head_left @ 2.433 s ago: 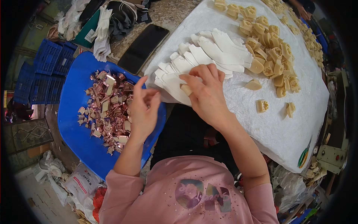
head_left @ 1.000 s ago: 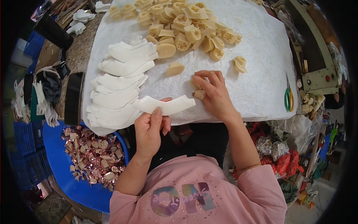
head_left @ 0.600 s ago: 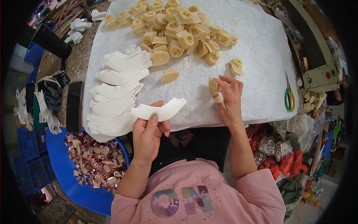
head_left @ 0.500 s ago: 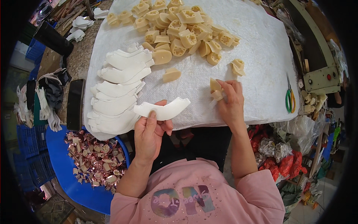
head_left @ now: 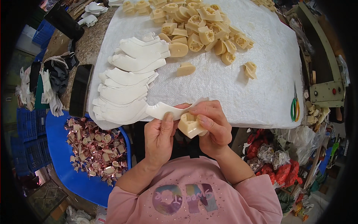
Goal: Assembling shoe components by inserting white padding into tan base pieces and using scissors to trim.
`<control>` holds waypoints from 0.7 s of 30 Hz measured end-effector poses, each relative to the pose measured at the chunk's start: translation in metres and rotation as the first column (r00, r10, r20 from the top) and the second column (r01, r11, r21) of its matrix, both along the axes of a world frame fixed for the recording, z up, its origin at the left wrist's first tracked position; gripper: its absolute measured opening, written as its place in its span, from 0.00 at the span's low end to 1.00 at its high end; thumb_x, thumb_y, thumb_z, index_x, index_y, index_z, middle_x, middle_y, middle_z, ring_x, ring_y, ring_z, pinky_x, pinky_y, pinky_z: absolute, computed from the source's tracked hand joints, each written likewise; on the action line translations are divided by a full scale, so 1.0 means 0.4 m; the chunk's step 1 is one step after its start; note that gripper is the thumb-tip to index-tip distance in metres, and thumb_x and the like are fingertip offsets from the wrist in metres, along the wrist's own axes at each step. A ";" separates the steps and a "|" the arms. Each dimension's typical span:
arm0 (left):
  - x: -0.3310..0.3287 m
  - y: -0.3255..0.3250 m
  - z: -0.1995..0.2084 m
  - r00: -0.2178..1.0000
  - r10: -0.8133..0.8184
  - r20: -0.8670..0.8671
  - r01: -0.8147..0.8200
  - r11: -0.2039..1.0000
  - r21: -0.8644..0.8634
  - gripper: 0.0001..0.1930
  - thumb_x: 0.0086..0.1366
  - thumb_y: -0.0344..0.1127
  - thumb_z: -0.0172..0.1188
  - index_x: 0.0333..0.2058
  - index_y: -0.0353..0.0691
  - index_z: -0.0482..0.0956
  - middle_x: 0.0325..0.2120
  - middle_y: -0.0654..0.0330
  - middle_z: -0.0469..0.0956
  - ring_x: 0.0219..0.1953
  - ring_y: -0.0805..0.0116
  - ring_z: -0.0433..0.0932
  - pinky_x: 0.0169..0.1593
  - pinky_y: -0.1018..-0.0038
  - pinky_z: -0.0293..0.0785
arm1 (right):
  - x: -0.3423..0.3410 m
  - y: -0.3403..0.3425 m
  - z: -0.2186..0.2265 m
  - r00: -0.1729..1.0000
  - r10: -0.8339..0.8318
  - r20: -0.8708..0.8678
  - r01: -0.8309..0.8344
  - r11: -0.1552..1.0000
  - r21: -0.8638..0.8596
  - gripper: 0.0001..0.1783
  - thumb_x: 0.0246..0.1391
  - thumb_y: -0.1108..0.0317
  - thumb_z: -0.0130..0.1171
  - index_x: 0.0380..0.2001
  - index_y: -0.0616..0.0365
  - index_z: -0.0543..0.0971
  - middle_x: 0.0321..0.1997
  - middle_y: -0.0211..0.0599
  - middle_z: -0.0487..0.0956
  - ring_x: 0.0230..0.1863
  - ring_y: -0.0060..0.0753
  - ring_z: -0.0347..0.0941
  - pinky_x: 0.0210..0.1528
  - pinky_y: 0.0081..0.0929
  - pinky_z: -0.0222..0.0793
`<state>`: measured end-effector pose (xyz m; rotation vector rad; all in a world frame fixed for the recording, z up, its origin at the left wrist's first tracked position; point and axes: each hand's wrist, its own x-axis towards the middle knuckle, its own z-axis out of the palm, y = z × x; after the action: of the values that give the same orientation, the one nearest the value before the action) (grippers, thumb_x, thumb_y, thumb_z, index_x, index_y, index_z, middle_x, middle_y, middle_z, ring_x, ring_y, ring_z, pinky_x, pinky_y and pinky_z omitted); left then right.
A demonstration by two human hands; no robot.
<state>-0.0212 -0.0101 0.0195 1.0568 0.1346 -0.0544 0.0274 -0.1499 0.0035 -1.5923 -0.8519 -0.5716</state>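
Note:
Close in front of my body, my left hand [head_left: 161, 136] pinches the left part of a curved white strip [head_left: 163, 109] between thumb and fingers. My right hand [head_left: 214, 128] grips a beige moulded shoe heel [head_left: 189, 127], hollow side up, with the thumb on its rim. Its fingertips also reach the strip's right end, partly covering it. The heel sits just below the strip; whether they touch I cannot tell. Left of my hands lie overlapping stacks of similar white strips [head_left: 125, 91]. A heap of beige heels [head_left: 195, 26] fills the far side of the table.
White woven sheeting [head_left: 223, 89] covers the table. Single heels [head_left: 185, 69] lie nearer me. A phone [head_left: 81, 89] rests at the left edge, and scissors [head_left: 295, 106] at the right. A blue tub [head_left: 61, 164] holds pinkish shiny pieces at lower left. Plastic bags [head_left: 292, 173] lie at lower right.
My right hand has come left with the heel to meet the strip in my left hand. The strip is closer to my body, and the whole view has shifted slightly.

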 end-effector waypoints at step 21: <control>0.005 -0.002 0.023 0.960 0.137 0.244 -0.228 0.887 0.401 0.17 0.69 0.33 0.41 0.43 0.20 0.72 0.40 0.47 0.76 0.42 0.67 0.75 0.48 0.75 0.70 | 0.017 -0.002 0.004 0.977 -0.169 0.130 0.183 0.978 -0.102 0.28 0.31 0.81 0.62 0.42 0.51 0.73 0.40 0.33 0.77 0.34 0.36 0.63 0.39 0.33 0.55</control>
<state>-0.0193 -0.0111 0.0286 1.4766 0.0546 0.2713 0.0341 -0.1508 0.0052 -1.7632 -0.8500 -0.7637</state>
